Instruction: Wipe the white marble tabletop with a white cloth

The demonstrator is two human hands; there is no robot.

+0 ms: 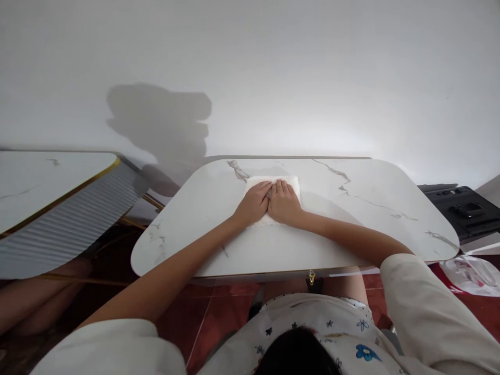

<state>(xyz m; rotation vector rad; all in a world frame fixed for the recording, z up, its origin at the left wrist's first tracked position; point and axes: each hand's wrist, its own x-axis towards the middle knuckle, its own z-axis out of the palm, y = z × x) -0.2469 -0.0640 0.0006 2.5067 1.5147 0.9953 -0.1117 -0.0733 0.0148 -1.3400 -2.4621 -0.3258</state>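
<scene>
A folded white cloth (292, 183) lies on the white marble-patterned table (383, 229), near the middle of its top. My left hand (255, 202) rests palm down on the left part of the cloth. Beside it and touching it, my right hand (284, 203) lies palm down on the right part, fingers pointing away from me. Both hands are laid out on the cloth rather than closed round it. My palms and the cloth beneath them are hidden.
A wall (273, 78) stands behind the table. At left is another marble-topped table (50, 179) with a ribbed side, another person's legs (42, 297) below. A black case-like object (461, 208) and a white plastic bag (471, 275) sit at right. A small gold knob (311, 277) juts from the front.
</scene>
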